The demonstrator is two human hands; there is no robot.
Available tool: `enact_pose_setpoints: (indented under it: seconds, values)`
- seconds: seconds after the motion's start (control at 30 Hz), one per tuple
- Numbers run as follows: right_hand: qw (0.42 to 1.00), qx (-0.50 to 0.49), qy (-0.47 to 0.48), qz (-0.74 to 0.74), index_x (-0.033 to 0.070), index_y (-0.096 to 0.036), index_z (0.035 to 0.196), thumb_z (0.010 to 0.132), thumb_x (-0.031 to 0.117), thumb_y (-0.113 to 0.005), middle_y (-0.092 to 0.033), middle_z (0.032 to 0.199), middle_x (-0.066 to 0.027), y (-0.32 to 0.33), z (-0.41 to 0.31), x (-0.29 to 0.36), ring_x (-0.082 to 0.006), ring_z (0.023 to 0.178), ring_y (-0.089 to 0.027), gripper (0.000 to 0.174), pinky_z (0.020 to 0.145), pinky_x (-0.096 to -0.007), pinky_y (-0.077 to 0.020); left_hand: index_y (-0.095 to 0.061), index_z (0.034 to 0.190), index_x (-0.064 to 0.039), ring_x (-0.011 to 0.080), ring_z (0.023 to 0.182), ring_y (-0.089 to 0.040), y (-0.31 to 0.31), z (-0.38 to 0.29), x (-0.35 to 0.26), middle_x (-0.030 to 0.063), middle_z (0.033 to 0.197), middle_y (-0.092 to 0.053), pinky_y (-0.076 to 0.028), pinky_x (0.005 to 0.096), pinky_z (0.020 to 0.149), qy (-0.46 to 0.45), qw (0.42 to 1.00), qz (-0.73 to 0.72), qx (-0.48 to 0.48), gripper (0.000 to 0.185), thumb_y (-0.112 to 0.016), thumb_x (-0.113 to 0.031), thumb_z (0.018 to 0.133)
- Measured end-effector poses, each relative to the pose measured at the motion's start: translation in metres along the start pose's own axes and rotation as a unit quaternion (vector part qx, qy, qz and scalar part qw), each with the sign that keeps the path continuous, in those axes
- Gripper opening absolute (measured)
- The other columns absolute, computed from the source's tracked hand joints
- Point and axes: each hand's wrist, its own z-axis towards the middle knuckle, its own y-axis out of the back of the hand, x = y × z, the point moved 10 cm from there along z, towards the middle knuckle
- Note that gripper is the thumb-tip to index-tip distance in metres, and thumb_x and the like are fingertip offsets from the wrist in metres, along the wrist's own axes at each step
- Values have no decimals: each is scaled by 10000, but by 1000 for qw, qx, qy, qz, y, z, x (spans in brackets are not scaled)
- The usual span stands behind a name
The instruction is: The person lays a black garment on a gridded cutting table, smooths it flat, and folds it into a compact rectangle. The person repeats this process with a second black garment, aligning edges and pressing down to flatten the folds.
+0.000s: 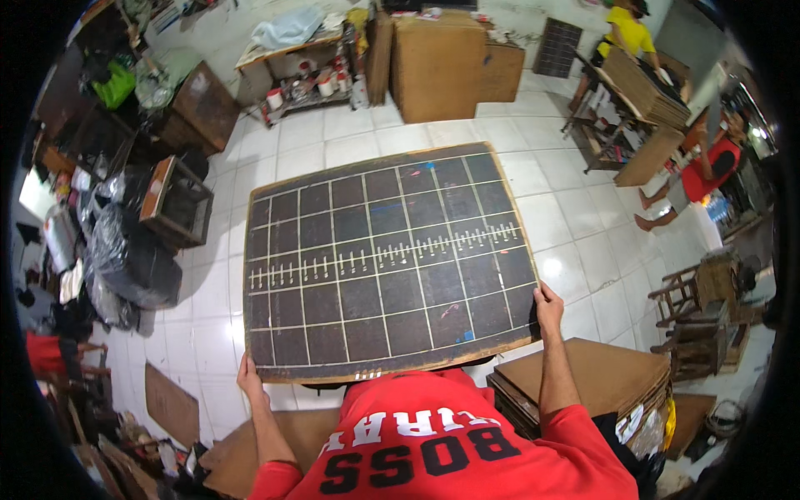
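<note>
A large dark board (387,312) with a pale grid, a row of short ruled marks across its middle and worn brown edges spans the centre of the head view. Its near edge lies close to the red shirt at my waist. My left hand (251,379) grips the near left corner, thumb along the side edge. On the right side edge, near the closest corner, my right hand (548,306) is closed, its thumb up and its other fingers partly hidden. Small blue and pink marks dot the board's surface.
Stacked brown boards (587,375) lie close by at right. Plastic-wrapped bundles (128,256) and a wooden crate (178,203) stand at left. Brown panels (437,69) lean at the far wall. Wooden stools (694,294) are at right; two people work at far right, another person's red clothing shows at left.
</note>
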Motion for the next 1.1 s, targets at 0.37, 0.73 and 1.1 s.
enact_pose_setpoints:
  seconds: [0.37,0.73,1.1]
  values:
    - [886,-34,-208,413,-44,-487,1511,1098,543,-334,-538,1524,-191,26,-61,-88,-301,1434,-480,734,1201,-436,-362,-654,1293,74,269,1114,-662,9,5,49,151,1260,-699,-515,408,998,166,976,-114,-89,572,-590,-443,1056]
    - [870,-151,-288,370,-81,-539,1438,1024,554,-558,-586,1451,-186,-5,-71,-82,-329,1266,-598,758,1109,-432,-459,-654,1211,133,300,982,-687,20,-8,46,188,1142,-705,-558,450,863,172,960,-56,-214,569,-650,-398,1008]
    - [958,19,-277,64,-81,-645,1331,1032,597,-525,-678,1286,-202,37,-13,-107,-277,1182,-646,751,1026,-386,-493,-650,1188,137,345,1006,-698,27,-11,68,226,1169,-704,-564,497,861,232,922,-78,-302,531,-652,-328,933]
